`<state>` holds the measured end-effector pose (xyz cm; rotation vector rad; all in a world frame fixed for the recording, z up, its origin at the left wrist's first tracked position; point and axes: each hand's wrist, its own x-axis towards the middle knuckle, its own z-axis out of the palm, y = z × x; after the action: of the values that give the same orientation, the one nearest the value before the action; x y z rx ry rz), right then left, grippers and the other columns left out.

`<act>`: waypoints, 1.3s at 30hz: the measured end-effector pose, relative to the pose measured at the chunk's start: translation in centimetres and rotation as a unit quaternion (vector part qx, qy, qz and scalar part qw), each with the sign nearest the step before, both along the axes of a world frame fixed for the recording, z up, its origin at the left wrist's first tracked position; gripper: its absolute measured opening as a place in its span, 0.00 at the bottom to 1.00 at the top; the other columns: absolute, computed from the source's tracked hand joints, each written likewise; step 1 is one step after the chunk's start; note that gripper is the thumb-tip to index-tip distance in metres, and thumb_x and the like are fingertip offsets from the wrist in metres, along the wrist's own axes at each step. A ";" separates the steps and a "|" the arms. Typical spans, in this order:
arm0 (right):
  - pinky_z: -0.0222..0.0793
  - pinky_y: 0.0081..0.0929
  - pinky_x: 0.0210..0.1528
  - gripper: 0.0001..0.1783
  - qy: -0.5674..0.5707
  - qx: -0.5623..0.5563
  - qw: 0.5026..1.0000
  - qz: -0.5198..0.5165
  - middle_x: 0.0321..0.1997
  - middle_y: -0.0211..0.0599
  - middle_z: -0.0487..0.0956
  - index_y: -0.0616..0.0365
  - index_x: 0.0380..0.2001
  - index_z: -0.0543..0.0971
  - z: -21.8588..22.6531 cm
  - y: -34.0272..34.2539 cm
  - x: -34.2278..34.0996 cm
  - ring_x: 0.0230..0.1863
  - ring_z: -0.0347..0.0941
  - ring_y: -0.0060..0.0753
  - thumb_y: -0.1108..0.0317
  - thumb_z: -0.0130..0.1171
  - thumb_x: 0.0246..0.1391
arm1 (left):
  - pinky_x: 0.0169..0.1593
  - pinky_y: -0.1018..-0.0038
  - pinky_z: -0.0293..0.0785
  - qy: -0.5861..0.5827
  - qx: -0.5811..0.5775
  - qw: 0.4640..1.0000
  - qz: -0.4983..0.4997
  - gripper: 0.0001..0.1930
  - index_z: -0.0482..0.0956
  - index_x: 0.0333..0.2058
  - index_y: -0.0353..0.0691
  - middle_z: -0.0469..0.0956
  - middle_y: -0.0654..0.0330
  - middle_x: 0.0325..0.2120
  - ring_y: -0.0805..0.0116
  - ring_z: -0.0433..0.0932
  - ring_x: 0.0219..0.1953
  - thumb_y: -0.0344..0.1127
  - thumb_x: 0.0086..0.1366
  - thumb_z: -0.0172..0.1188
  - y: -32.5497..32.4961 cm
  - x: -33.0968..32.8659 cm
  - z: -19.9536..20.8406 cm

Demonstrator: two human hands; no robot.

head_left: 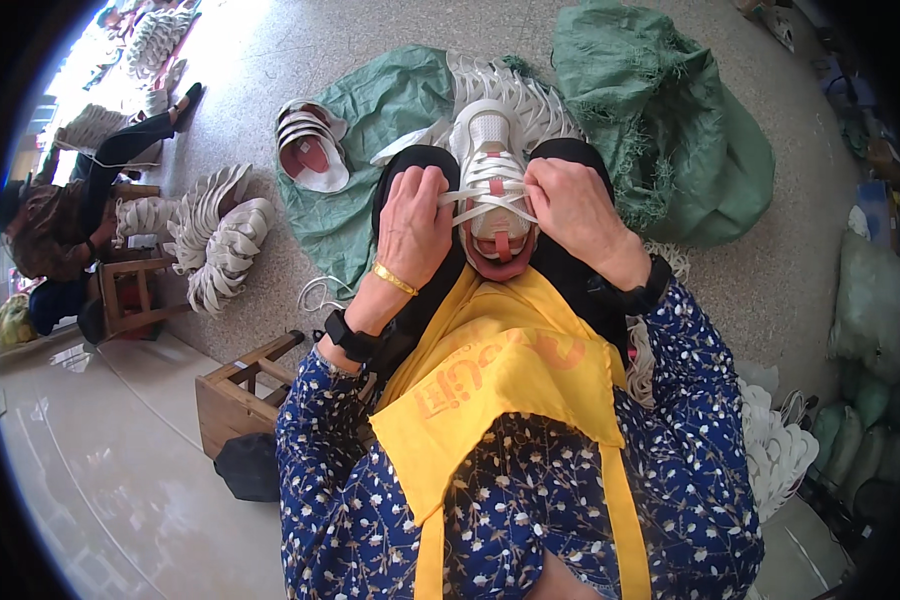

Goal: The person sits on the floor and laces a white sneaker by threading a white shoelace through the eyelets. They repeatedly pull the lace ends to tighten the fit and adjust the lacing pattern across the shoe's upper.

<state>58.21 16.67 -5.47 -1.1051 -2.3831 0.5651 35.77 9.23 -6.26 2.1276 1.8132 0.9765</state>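
Left hand: the left hand (413, 228) is closed, fingers pinched on the left end of the white lace (470, 196), pulling it out to the shoe's left side.
Right hand: the right hand (570, 212) is closed too, fingertips gripping the lace's other end at the shoe's right side; a dark strap sits at that wrist.
Hands together: they flank the shoe, just apart, with the lace stretched between them.
Shoe: the white sneaker (492, 170) with a pink tongue rests on the person's knees, toe pointing away, held between the two hands; the lace crosses its upper eyelets.
Left wrist: a gold bangle (394, 279) and, further up the forearm, a black watch (350, 337).
Lap: a yellow apron (500, 365) over a blue flowered garment lies just below the shoe.
Floor ahead: a green sack (370, 150) is spread under a heap of white shoes (530, 100); a fuller green bag (660, 140) stands to the right.
Floor left: an open shoe pair (310, 150) lies on the sack's left edge; stacked white shoes (220, 235) lie further left.
Near left: a wooden stool (240, 395) stands beside the person's left elbow.
Far left: another person (80, 200) sits on a stool, well apart.
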 end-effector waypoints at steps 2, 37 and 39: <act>0.72 0.44 0.36 0.04 0.006 -0.008 1.000 -0.001 0.29 0.48 0.78 0.62 0.30 0.76 0.4 -0.3 0.0 0.33 0.77 0.56 0.74 0.60 0.57 | 0.40 0.59 0.70 0.003 0.002 1.000 -0.001 0.09 0.71 0.36 0.36 0.70 0.52 0.31 0.49 0.72 0.36 0.21 0.56 0.59 0.2 -0.1 -0.2; 0.68 0.42 0.30 0.12 0.071 -0.056 0.995 0.037 0.21 0.42 0.76 0.62 0.25 0.73 2.7 3.0 1.3 0.24 0.72 0.48 0.68 0.65 0.53 | 0.32 0.58 0.73 -0.119 -0.054 0.991 0.042 0.04 0.71 0.35 0.36 0.76 0.48 0.25 0.43 0.78 0.29 0.24 0.61 0.57 0.6 -0.5 0.2; 0.70 0.41 0.31 0.13 0.057 -0.030 0.998 0.012 0.25 0.42 0.78 0.61 0.29 0.74 4.4 1.3 2.0 0.27 0.75 0.49 0.69 0.70 0.50 | 0.31 0.59 0.73 -0.127 -0.055 0.989 0.053 0.05 0.71 0.34 0.36 0.76 0.49 0.23 0.46 0.78 0.27 0.24 0.61 0.57 0.3 -0.4 0.5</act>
<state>60.26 17.94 -1.08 -1.0424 -2.2974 0.6937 35.35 9.51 -5.71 1.7693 1.8208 1.0889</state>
